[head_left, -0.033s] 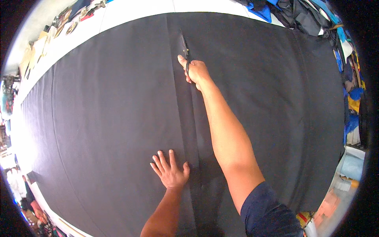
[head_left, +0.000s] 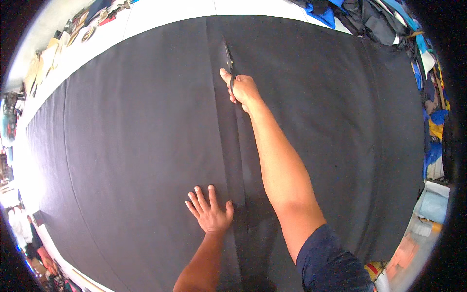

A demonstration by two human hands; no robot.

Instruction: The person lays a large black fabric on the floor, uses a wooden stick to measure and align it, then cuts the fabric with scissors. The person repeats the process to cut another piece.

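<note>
Black cloth (head_left: 121, 146) covers nearly the whole white table (head_left: 165, 12), spread flat, with a straight line, seam or cut I cannot tell, running from the near edge away down the middle.

Nearest on the cloth: left hand (head_left: 210, 212), palm down, fingers spread wide, holding nothing, pressed flat just left of that line. Forearm comes in from the near edge.

Farther along the line: right arm stretched out full, dark blue sleeve (head_left: 331, 265) at the shoulder. Right hand (head_left: 242, 88) closed around the handles of scissors (head_left: 227, 57). Blades point away from the person, lying on the line, tips short of the cloth's far edge. Whether the blades are apart or closed is too small to tell.

Nothing else lies on the cloth; both sides of the line are bare fabric, faint creases only.

Beyond the cloth's far edge, a strip of bare table shows. Far left of the cloth, small clutter (head_left: 78, 29) along the table edge, too small to identify. Far right of the cloth, heaped fabric (head_left: 379, 19) in blue, black and other colours, continuing down the right side. Near right of the cloth, light-coloured stacked items (head_left: 430, 204), blurred. Near left corner is crowded with blurred things.
</note>
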